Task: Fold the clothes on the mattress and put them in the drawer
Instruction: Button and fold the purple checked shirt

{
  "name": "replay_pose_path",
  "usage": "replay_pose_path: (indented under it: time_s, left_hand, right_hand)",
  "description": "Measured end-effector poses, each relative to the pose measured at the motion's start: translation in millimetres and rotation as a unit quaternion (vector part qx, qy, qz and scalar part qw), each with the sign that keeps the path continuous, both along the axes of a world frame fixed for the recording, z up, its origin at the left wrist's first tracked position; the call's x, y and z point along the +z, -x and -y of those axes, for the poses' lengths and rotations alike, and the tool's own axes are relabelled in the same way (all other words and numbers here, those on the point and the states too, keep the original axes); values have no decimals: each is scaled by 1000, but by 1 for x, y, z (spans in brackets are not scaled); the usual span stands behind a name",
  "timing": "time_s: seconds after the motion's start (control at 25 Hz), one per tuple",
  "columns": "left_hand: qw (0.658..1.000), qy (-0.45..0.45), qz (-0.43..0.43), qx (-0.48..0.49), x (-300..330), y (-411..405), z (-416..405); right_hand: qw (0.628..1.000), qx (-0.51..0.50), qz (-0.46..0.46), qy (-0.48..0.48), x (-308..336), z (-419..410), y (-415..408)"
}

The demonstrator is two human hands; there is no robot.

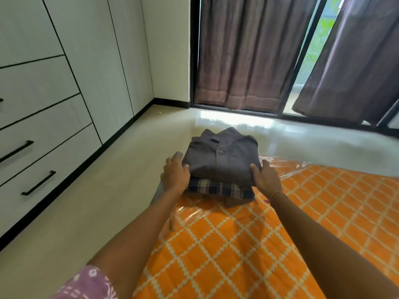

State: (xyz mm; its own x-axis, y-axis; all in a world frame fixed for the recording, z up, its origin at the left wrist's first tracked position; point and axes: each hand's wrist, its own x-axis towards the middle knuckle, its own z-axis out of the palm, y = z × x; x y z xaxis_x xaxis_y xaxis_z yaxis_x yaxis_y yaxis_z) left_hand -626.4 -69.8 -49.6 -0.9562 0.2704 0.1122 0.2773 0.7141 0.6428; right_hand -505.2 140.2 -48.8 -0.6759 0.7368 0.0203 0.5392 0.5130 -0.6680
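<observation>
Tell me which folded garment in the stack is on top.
The plain dark grey shirt with the button placket; the plaid one lies beneath it, only its edge showing.

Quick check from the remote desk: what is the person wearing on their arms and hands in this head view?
Both forearms are bare and the hands are ungloved. The left hand has nothing on its wrist; higher up that arm a pink-purple sleeve with a white pattern shows at the frame's bottom edge. The right hand has a thin reddish-gold bracelet at the wrist. No sleeve shows on the right arm.

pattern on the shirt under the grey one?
Plaid shirt: dark blue with grey-white checks, head view.
</observation>
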Motion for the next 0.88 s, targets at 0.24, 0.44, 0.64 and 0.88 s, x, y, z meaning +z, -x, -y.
replay_pose_path:
  time_s: [0.24, 0.44, 0.64, 0.88]
  left_hand:
    - [968, 128, -179, -124, 9, -110, 30]
    - [975, 77, -142, -155, 0, -235, 59]
    - [978, 30, -98, -182, 18, -362, 67]
    - [959, 37, -114, -258, 28, -485, 55]
  right_hand:
    - [957, 34, 98, -271, 10, 62, -94]
    - [940, 52, 108, -320, 6, 124, -220]
    - [924, 5, 150, -352, 18, 148, -359]
    - [912, -52, 205, -351, 22, 150, -504]
